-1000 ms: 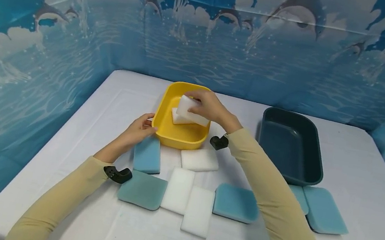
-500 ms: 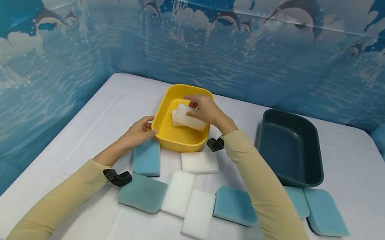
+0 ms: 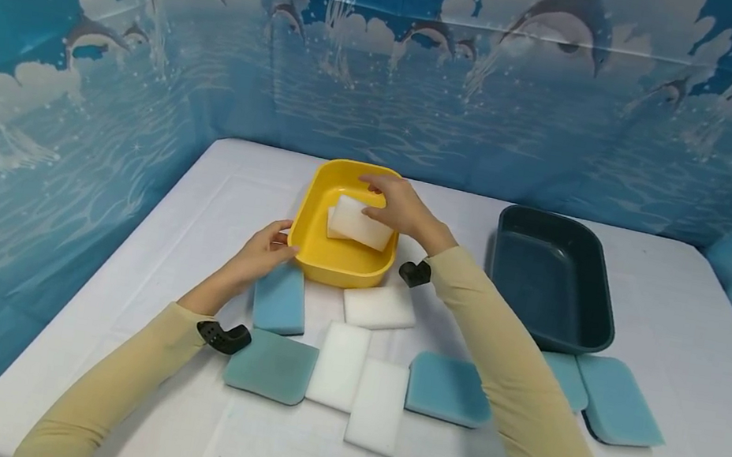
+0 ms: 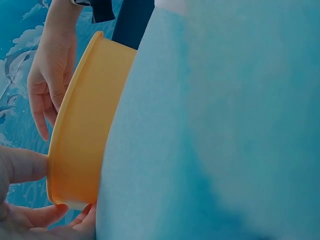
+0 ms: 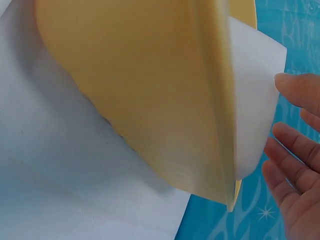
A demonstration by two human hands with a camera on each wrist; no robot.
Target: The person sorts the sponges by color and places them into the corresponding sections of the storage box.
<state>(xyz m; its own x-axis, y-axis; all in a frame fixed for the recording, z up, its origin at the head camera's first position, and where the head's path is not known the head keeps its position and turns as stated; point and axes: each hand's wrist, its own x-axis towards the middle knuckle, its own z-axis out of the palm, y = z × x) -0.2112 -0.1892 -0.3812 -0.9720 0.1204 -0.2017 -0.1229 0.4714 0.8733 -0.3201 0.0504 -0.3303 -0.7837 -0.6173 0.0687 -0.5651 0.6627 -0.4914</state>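
Observation:
My left hand (image 3: 264, 250) grips the near left corner of a yellow plastic basin (image 3: 337, 276), thumb at the rim and fingers under the wall in the left wrist view. In the basin, a white sponge (image 3: 361, 224) leans tilted over another white sponge (image 3: 333, 227), which it mostly covers. Right above the upper sponge is my right hand (image 3: 401, 208). Its fingers are spread and loose, with the thumb tip right at the sponge's edge in the right wrist view.
Before the basin lie several white sponges (image 3: 339, 366) and blue-green sponges (image 3: 272, 366). A dark teal basin (image 3: 548, 281) stands at the right, with blue sponges (image 3: 619, 402) in front of it. A dolphin-print curtain (image 3: 388, 88) hangs behind the white table (image 3: 177, 422).
My right hand has lowered the white sponge into the yellow basin and let go of it, fingers now parted and slightly raised. The left hand has kept its grip on the basin.

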